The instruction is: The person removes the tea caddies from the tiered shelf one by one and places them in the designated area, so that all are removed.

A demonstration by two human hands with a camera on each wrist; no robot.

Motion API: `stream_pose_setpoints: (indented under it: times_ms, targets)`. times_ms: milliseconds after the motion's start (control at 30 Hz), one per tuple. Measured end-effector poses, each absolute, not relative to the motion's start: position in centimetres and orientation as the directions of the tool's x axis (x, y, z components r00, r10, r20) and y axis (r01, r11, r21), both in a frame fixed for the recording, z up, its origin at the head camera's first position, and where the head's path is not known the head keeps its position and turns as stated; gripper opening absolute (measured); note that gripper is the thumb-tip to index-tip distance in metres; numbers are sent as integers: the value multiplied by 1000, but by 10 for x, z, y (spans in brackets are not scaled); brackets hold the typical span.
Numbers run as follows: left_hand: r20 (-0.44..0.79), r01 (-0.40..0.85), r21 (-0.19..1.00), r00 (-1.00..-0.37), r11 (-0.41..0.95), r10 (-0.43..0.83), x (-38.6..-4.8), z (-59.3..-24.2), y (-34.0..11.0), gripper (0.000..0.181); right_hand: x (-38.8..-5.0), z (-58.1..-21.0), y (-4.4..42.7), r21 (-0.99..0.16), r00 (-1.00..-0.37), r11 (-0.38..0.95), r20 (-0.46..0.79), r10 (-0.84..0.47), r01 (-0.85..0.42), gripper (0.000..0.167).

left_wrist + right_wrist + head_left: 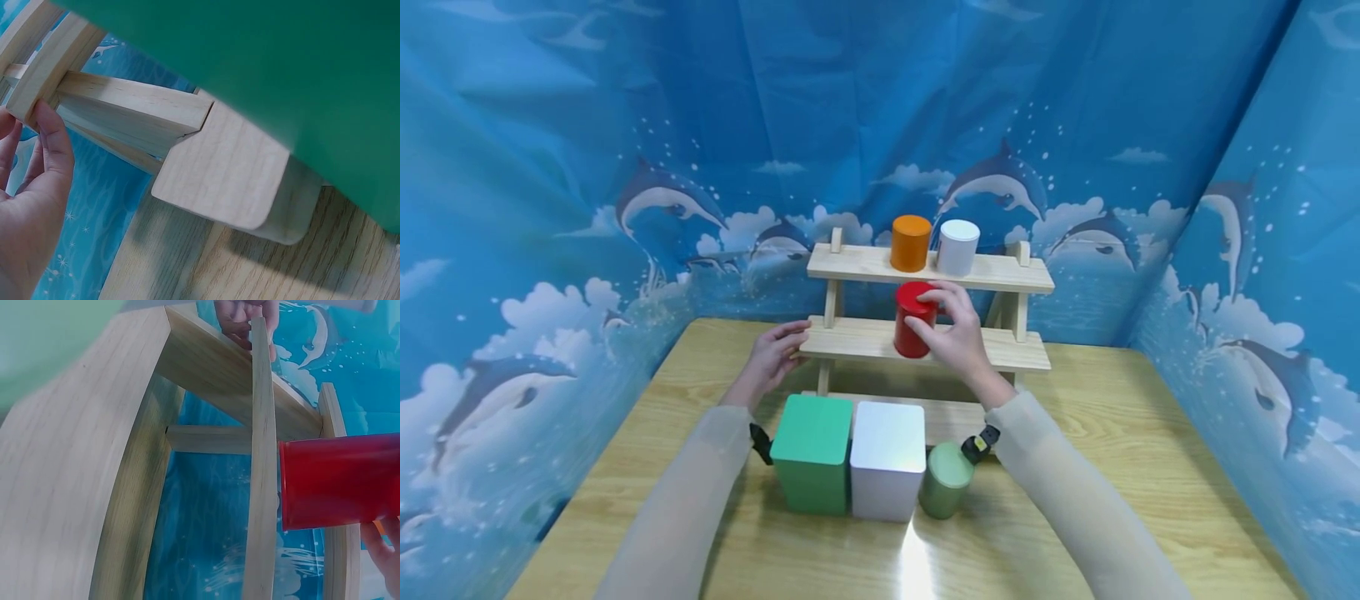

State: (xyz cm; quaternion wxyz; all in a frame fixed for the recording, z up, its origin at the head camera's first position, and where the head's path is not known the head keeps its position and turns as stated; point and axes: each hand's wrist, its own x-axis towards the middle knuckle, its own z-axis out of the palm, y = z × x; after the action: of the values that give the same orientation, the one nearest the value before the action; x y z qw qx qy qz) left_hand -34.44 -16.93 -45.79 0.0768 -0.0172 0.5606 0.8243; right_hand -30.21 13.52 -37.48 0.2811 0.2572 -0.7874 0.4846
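My right hand grips a red cylindrical canister from its right side, over the middle step of a wooden three-tier display stand. In the right wrist view the red canister has its base right by the step board; whether they touch, I cannot tell. At the left end of that same step, my left hand pinches the board between thumb and fingers, as the left wrist view shows with the hand at the board's corner.
On the top step stand an orange canister and a white canister. In front of the stand, between my forearms, are a green box, a white box and a light green canister. Blue dolphin-print sheets surround the wooden table.
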Motion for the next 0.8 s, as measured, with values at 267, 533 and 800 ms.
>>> stream_pose_setpoints:
  times_ms: [267,533,800]
  targets:
    - [-107,-143,925,-987,-353,121,-344,-457,-171,25,-298,-376,144,-640,-725,394,679,-112,-660,33]
    - [-97,-137,922,-987,-361,127,-343,-457,-170,33,-284,-369,148,-660,-742,393,664,-96,-641,36]
    - [-102,-141,923,-987,-359,126,-343,-456,-171,33,-257,-348,146,-650,-737,402,668,-101,-645,33]
